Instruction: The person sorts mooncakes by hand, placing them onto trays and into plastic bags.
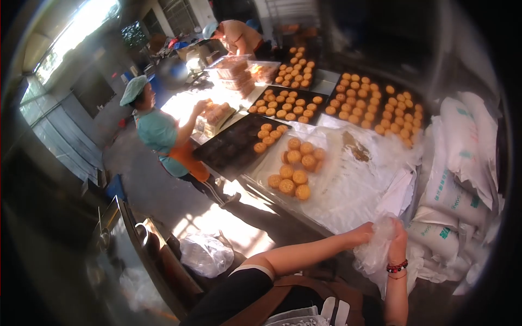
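A crumpled clear plastic bag (pixel 374 251) is bunched between my two hands near the table's front edge. My left hand (pixel 361 233) is closed on the bag's left side. On its other side my right hand (pixel 398 237), with a dark beaded bracelet at the wrist, grips the same bag. Beyond them, white plastic sheeting (pixel 348 204) covers the tabletop. Round golden pastries (pixel 293 176) lie on it in a loose group, some of them stacked. A brown smear or patch (pixel 355 146) shows on the sheeting.
Dark trays (pixel 228 146) of pastries fill the table's far side. White printed sacks (pixel 454 195) are piled at the right. One co-worker (pixel 160 130) handles packs across the table; another person (pixel 242 35) bends at the back by stacked clear boxes (pixel 231 70).
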Demonstrator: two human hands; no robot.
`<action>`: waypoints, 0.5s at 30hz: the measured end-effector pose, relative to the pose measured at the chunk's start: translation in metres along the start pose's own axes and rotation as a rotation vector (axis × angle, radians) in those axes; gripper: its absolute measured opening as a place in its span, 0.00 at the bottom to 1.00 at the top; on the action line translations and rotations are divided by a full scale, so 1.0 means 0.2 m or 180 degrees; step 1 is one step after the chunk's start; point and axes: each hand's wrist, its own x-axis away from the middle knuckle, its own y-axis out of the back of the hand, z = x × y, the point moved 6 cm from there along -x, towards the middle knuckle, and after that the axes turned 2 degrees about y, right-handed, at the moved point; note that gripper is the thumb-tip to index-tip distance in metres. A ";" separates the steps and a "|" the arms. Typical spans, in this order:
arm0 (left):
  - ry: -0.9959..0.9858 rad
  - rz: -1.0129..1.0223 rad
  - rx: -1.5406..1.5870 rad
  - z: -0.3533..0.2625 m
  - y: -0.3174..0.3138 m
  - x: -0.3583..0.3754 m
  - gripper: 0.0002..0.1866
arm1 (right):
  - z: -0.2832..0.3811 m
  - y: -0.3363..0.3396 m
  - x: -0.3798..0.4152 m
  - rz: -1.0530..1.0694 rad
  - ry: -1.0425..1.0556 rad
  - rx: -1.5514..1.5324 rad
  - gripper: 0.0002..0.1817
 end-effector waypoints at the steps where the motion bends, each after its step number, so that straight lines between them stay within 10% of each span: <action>1: 0.0482 0.0035 -0.0471 -0.09 -0.02 0.02 0.25 | -0.06 0.08 0.01 -0.0169 -0.0051 0.0237 0.20; 3: 0.0950 -0.0018 -0.0901 -0.10 0.04 0.08 0.27 | 0.02 0.14 0.03 -0.0250 -0.0085 0.0464 0.19; 6: -0.0193 -0.0358 -0.0146 -0.09 0.14 0.03 0.35 | 0.18 0.22 0.13 -0.0626 -0.0899 -0.3041 0.22; 10: -0.1421 0.0402 -0.1469 -0.14 -0.15 0.10 0.38 | 0.26 0.21 0.29 -0.0323 -0.0687 -0.1748 0.24; 15: -0.0878 0.0934 -0.1947 0.08 -0.29 0.10 0.38 | 0.50 0.39 0.30 -0.0631 0.0024 -0.0608 0.27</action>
